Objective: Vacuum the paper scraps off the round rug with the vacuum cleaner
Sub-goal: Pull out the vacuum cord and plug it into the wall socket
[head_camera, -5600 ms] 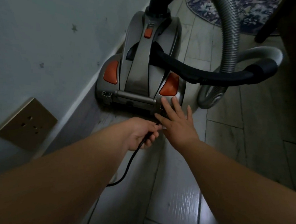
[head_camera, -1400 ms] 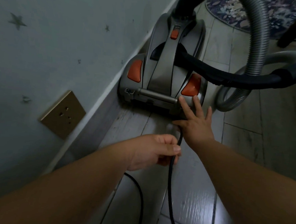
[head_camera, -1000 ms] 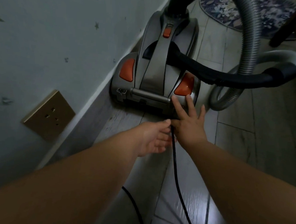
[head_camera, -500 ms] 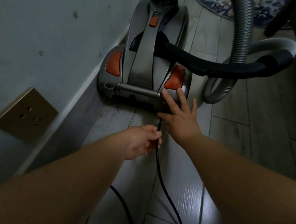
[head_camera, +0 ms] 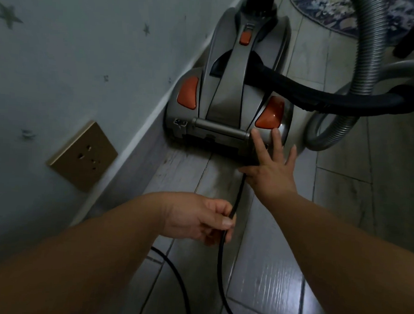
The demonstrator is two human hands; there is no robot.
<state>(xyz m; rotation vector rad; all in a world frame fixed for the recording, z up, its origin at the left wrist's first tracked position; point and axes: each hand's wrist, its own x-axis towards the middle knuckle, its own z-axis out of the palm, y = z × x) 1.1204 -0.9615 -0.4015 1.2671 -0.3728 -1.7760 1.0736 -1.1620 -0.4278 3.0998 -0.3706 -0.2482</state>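
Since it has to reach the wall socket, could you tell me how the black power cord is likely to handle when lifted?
The power cord looks floppy: taut only between the vacuum cleaner and the pinching left hand, it then loops slackly over the floor. Being thin, it is probably light. Its smooth sheath might slip through a loose pinch.

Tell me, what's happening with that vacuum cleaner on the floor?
A person is getting the silver canister vacuum cleaner with orange buttons ready. Their left hand pinches its thin black power cord, which runs out of the vacuum's back end, while the right hand rests straight fingers on that end. The gold wall socket has no plug in it, and the round patterned rug lies beyond the vacuum, so no vacuuming has begun.
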